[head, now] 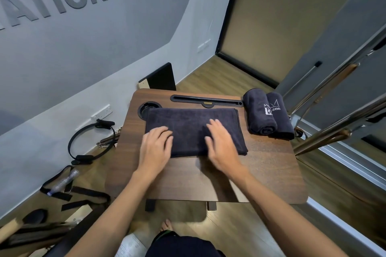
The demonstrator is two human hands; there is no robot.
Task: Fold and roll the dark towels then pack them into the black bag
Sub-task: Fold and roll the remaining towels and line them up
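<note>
A dark towel lies folded into a flat rectangle on the small wooden table. My left hand rests flat on the towel's near left part, fingers spread. My right hand lies flat on its near right part, fingers apart, slightly blurred. Neither hand grips the cloth. Two rolled dark towels with white logos lie side by side at the table's far right corner. No black bag can be made out in this view.
The table has a round cup hole at far left and a long black slot along the far edge. A black ring, straps and equipment lie on the floor at left. Metal bars slant in from the right.
</note>
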